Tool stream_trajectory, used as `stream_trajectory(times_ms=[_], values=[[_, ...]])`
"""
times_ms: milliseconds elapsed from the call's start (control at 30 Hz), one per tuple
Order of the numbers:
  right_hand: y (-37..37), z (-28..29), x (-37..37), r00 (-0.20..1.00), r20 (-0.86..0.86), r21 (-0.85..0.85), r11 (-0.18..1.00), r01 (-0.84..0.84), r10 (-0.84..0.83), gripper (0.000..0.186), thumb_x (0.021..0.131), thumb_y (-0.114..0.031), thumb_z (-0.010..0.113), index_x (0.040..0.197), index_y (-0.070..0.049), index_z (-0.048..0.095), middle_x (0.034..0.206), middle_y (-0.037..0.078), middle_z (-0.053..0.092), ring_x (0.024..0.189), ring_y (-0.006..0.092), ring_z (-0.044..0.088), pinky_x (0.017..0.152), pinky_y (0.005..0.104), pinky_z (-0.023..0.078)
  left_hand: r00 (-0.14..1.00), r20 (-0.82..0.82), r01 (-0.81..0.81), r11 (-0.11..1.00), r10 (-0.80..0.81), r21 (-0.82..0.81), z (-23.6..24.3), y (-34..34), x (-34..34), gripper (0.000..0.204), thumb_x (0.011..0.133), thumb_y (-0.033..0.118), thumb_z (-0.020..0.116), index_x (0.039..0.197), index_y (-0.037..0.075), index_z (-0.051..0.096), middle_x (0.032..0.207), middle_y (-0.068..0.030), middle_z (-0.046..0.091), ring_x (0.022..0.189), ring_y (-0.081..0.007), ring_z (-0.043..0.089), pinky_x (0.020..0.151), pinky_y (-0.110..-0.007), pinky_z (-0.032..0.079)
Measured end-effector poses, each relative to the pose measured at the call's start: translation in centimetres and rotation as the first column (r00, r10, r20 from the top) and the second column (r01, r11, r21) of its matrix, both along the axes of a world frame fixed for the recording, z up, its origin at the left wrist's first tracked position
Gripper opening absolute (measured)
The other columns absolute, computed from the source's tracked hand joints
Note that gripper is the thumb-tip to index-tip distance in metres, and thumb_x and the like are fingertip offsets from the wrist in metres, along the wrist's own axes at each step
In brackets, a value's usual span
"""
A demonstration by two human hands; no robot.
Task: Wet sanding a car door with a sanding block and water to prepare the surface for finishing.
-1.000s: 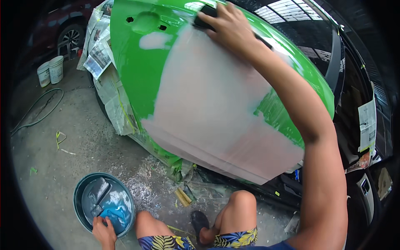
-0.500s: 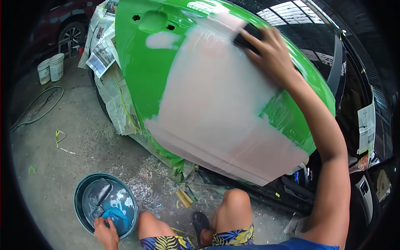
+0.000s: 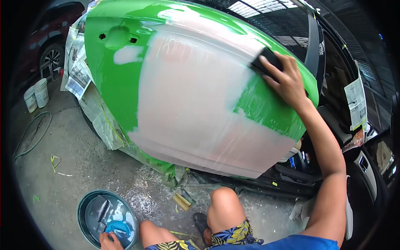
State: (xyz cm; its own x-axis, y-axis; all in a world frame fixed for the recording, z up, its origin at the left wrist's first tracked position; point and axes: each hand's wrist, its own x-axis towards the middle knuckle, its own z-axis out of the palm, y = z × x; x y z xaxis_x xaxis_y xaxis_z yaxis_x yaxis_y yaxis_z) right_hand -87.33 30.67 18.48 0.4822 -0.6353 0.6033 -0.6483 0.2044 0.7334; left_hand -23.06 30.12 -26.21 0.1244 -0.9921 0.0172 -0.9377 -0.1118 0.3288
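My right hand (image 3: pixel 287 81) grips a black block (image 3: pixel 268 58), pressed on the green car door (image 3: pixel 111 93) at the upper right edge of a large pale, pinkish filler patch (image 3: pixel 187 100). Wet streaks show on the patch and on the green paint beside it. Below, my left hand (image 3: pixel 109 241) is at the near rim of a dark teal basin (image 3: pixel 83 214) of water, fingers curled on something small that I cannot make out. In the water lie a dark block (image 3: pixel 98 206) and a bright blue cloth (image 3: pixel 118 227).
Newspaper masking (image 3: pixel 79 73) hangs at the door's left. Two white buckets (image 3: pixel 41 91) and a hose (image 3: pixel 31 141) lie at the left on concrete, a dark red car (image 3: pixel 46 29) behind. The open black interior (image 3: pixel 287 177) is at the right; scraps (image 3: pixel 183 202) lie near my knees.
My right hand with the block has moved right and down along the upper edge of the patch. The view has shifted slightly; my left hand stays at the basin.
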Motion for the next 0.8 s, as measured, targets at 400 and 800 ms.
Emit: stream_trajectory(times_ms=[400,800], values=[[-27.9,2.7,14.4,0.992,-0.06,-0.017,0.994,-0.108,0.107,0.053,0.096,-0.032,0.07,0.148,-0.03,0.06,0.143,0.016,0.057,0.134,0.0412,0.053,0.11,0.0529,0.047,0.999,-0.031,-0.042,0.999,0.042,-0.015,-2.3,-1.1,0.4,0.027,0.099,0.026,0.066,0.101,0.0,0.068,0.106,-0.0221,0.068,0.101,-0.0437,0.067,0.087,-0.052,0.053],[-3.9,-0.1,2.0,0.998,0.031,0.017,0.998,-0.06,0.059,0.069,0.081,-0.016,0.086,0.146,-0.027,0.066,0.133,0.018,0.059,0.121,0.0388,0.058,0.103,0.0494,0.052,0.999,0.04,-0.021,0.999,0.022,-0.023,0.4,0.7,-0.3,0.037,0.103,0.033,0.062,0.117,0.002,0.074,0.118,-0.0228,0.072,0.109,-0.042,0.07,0.094,-0.051,0.056]])
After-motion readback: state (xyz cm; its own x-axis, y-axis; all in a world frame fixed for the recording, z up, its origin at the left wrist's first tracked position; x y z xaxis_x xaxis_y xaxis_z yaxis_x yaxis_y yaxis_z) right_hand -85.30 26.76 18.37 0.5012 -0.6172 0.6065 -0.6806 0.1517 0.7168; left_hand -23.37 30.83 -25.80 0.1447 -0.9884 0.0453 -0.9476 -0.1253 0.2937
